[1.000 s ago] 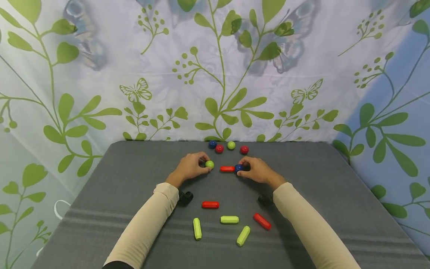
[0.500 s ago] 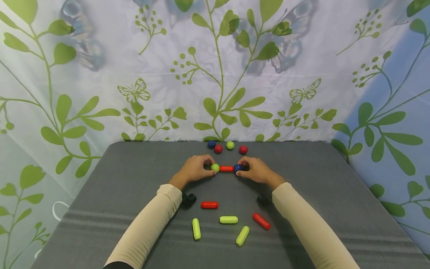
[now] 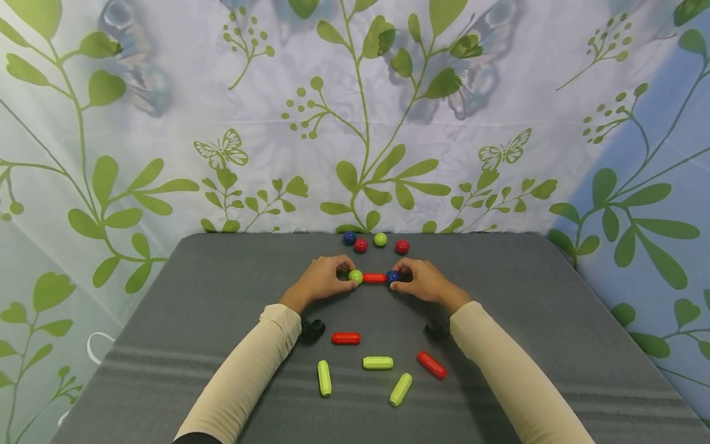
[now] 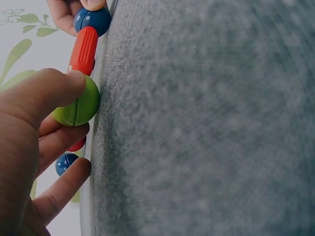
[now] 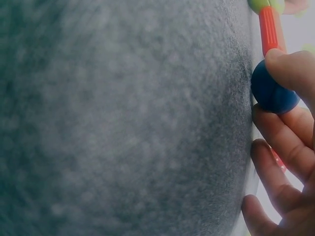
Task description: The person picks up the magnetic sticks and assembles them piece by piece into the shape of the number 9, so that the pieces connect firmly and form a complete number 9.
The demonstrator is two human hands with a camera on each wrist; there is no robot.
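Note:
My left hand (image 3: 322, 279) pinches a light green ball (image 3: 356, 277) between thumb and fingers, seen close in the left wrist view as a green ball (image 4: 78, 105) with a seam. A blue ball (image 3: 392, 277) is pinched by my right hand (image 3: 424, 280). Between the two balls lies a red ribbed rod (image 3: 374, 278), its left end against the green ball and its right end against the blue one. In the right wrist view the thumb presses on the blue ball (image 5: 273, 91) beside the rod's end. Whether the pieces are locked together cannot be told.
At the table's back edge sit a blue ball (image 3: 349, 238), two red balls (image 3: 360, 245) and a green ball (image 3: 379, 239). Nearer lie two red rods (image 3: 346, 338) and several light green rods (image 3: 378, 362) on the grey table (image 3: 233, 271). A patterned curtain (image 3: 355, 123) hangs behind.
My left hand has moved right with the green ball, which came from a gap up to the red rod's left end. The right hand has stayed nearly still on the blue ball.

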